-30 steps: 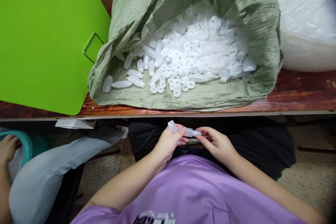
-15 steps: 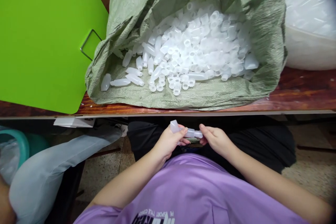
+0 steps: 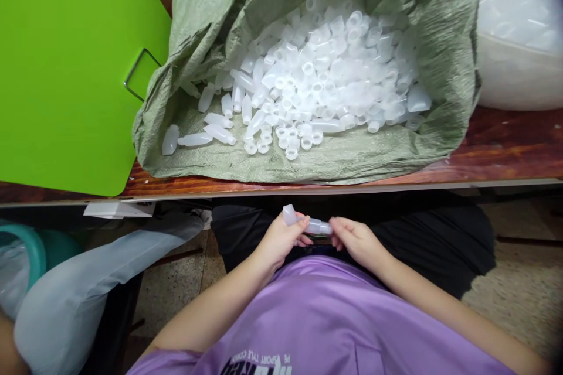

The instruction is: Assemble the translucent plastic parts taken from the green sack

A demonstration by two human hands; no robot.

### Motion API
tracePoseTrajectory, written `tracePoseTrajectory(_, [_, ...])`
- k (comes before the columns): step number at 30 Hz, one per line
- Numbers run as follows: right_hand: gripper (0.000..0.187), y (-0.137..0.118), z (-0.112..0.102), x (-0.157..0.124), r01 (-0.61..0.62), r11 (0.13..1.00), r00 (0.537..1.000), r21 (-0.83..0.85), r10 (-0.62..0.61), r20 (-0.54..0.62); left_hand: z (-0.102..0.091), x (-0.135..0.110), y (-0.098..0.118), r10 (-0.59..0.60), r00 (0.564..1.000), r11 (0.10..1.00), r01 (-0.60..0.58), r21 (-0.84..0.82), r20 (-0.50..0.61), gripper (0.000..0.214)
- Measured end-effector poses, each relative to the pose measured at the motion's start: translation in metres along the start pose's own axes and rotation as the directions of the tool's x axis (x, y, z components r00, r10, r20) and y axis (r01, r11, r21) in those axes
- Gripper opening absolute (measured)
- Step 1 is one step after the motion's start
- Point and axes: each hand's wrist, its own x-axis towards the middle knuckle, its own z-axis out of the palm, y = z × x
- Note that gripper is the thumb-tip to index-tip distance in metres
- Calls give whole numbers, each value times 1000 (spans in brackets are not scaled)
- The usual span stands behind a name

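Note:
Over my lap, below the table edge, my left hand [image 3: 281,239] is closed round a small translucent plastic bottle [image 3: 303,222] that lies sideways. At the bottle's right end, my right hand [image 3: 356,240] pinches its neck or cap with the fingertips. What exactly the right fingers hold there is too small to tell. Above, on the table, an open green woven sack [image 3: 211,23] spills a heap of the same white bottles [image 3: 325,70].
A bright green board [image 3: 65,70] with a wire handle covers the table's left. A white bag of plastic parts [image 3: 519,29] sits at the right on the brown table [image 3: 505,152]. Another person's grey-trousered leg [image 3: 88,287] and a teal bucket [image 3: 26,246] are at lower left.
Both hands stay together on the bottle and the right fingers have shifted slightly along its end. The other person's hand at the far left has left the view. The camera has drifted a little.

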Motion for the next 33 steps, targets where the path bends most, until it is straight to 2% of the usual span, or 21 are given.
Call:
tracePoseTrajectory(2, [39, 0, 0, -2, 13, 1000, 1000, -18, -13, -8, -2, -1, -2, -22, 1000, 1000, 22, -3, 7, 37])
tracePoseTrajectory(5, [30, -3, -2, -4, 203, 970, 979, -137, -202, 20, -6, -1, -7, -70, 997, 997, 70, -16, 18, 36])
tracePoseTrajectory(7, [23, -6, -1, -5, 251, 954, 968, -163, -244, 63, -8, 0, -11, -110, 993, 993, 111, -45, 31, 35])
tracePoseTrajectory(10, [20, -7, 6, -4, 53, 998, 998, -27, -52, 31, -7, 0, -15, -143, 989, 984, 146, -106, 27, 32])
tracePoseTrajectory(12, [19, -4, 14, -2, -74, 994, 997, 75, 73, 19, -5, 0, -19, -144, 990, 984, 144, -108, 5, 28])
tracePoseTrajectory(14, [21, 0, 22, 0, -133, 982, 991, 131, 130, 30, -2, 0, -22, -125, 991, 991, 122, -61, -57, 25])
tracePoseTrajectory(18, [28, 10, 32, 4, -161, 969, 987, 187, 163, 4, 3, 6, -25, -34, 986, 999, 35, 3, -160, 27])
tracePoseTrajectory(21, [35, 17, 30, 11, -140, 973, 983, 185, 159, -92, 7, 18, -21, -4, 994, 1000, 3, -9, -110, 28])
tracePoseTrajectory(24, [48, 25, 16, 17, -133, 983, 958, 127, 160, -239, 9, 32, -15, 44, 995, 999, -42, 26, -94, 33])
tracePoseTrajectory(27, [40, 24, -6, 17, -128, 990, 951, 60, 140, -276, 6, 42, -12, 182, 969, 980, -166, 107, -168, 35])
tracePoseTrajectory(29, [28, 14, -21, 12, -81, 997, 975, 7, 81, -206, 2, 44, -12, 235, 952, 969, -214, 127, -194, 35])
tracePoseTrajectory(31, [22, -4, -35, 7, 57, 996, 991, -74, -66, -117, -1, 44, -14, 206, 961, 975, -186, 118, -187, 39])
tracePoseTrajectory(33, [18, -27, -45, 5, 258, 951, 957, -171, -276, -92, -3, 41, -15, 147, 977, 984, -129, 119, -154, 46])
